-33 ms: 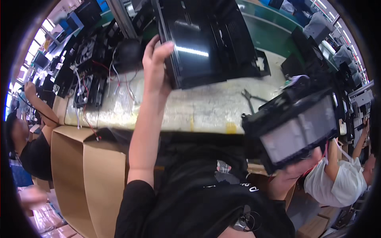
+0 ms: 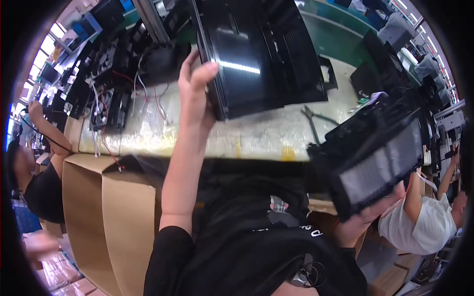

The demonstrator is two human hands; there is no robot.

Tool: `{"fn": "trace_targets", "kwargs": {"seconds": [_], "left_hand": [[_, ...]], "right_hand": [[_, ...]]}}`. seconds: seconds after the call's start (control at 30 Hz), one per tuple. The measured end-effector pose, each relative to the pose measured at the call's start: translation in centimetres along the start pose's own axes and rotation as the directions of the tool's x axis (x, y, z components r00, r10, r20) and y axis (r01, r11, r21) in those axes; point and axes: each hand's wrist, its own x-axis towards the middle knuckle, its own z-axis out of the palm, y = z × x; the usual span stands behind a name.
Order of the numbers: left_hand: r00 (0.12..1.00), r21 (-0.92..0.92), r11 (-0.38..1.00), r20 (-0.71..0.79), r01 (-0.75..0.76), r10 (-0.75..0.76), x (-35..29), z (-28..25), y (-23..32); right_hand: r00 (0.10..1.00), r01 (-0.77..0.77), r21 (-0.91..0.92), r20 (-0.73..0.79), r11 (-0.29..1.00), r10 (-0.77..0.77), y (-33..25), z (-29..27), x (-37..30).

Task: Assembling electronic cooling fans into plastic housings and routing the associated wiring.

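Note:
My left hand point(image 2: 197, 93) grips the near left edge of a large glossy black plastic housing point(image 2: 242, 79), its thumb on the face and fingers behind. The housing is tilted above the bench, with a bright strip of light reflected in it. At the right, my right hand point(image 2: 377, 209) holds a black plastic frame part point(image 2: 333, 182) from below, its fingers partly hidden by the part. A pale grey rectangular panel point(image 2: 377, 165) fills the frame. Between the two parts, pliers point(image 2: 316, 123) lie on the bench.
Film-covered bench point(image 2: 197, 143) spans the front. Fan units with loose wires point(image 2: 111, 106) sit at its left. An open cardboard box point(image 2: 128, 212) stands below the bench's left end. One co-worker point(image 2: 42, 182) is at far left, another point(image 2: 419, 217) in white close at right.
The frame part in my right hand has shifted slightly to the right and tilted. The black housing in my left hand has come a little lower and nearer.

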Motion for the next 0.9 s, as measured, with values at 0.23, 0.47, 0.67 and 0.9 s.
{"fn": "trace_targets", "kwargs": {"seconds": [0.23, 0.47, 0.67, 0.9], "left_hand": [[0.897, -0.148, 0.942, -0.293, 0.3, -0.332, -12.5, 2.7, -2.1], [0.92, 0.127, 0.931, -0.248, 0.342, -0.304, -10.6, 0.3, -2.2], [0.789, 0.059, 0.809, -0.275, 0.585, -0.55, -3.6, -6.2, -1.9], [0.857, -0.23, 0.874, -0.204, 0.428, -0.473, -8.8, -2.2, -2.2]], "right_hand": [[0.941, -0.327, 0.159, -0.032, 0.932, 0.336, 0.3, -0.3, -2.8], [0.84, -0.512, 0.415, 0.061, 0.752, 0.539, 0.9, -0.2, -3.3], [0.629, -0.696, 0.457, 0.013, 0.555, 0.778, 6.0, 4.6, -3.2], [0.652, -0.594, 0.661, 0.061, 0.459, 0.756, 7.4, 1.6, -2.7]]}}
